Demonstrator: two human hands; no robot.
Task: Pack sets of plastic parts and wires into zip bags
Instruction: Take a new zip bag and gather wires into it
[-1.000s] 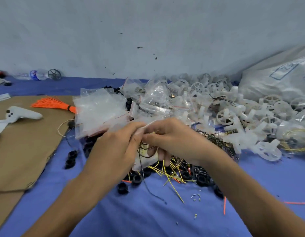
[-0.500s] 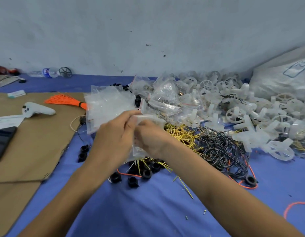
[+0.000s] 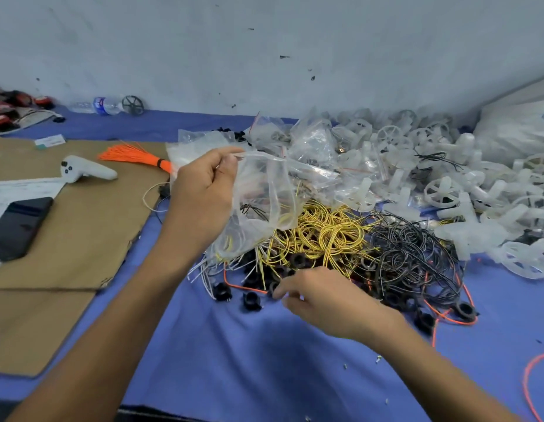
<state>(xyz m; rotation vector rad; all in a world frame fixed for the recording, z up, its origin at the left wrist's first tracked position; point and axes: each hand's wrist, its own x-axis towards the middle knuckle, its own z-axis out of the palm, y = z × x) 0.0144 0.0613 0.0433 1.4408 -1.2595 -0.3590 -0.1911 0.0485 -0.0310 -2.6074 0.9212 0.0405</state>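
Apart now, the two hands that met at the bag half a second ago have split. The left hand (image 3: 203, 190) has lifted the bag (image 3: 264, 190) up over the heap, and the right hand (image 3: 322, 296) has dropped to the table (image 3: 264, 376) among the black rings (image 3: 251, 300).

The step in hand looks like filling. The bag seems part loaded, with loops of wire showing through its film, and a ring seems to be the next piece for the set. The next move calls for a clean pinch on one ring, free of the loose wire ends around it. Then comes a lift to the bag's mouth, which the left hand must hold open enough to take it.

Left hand: thumb and fingers (image 3: 231, 159) pinch the bag's top edge. The rest of the bag hangs free below, over the near edge of the yellow wires (image 3: 325, 233). Right hand: palm down, fingers curled in toward a ring at the front of the pile. Blur hides the tips, so I cannot tell whether it has a ring or merely touches one. Further right lie the black wires (image 3: 411, 257), and beyond them the white parts (image 3: 447, 190), untouched.
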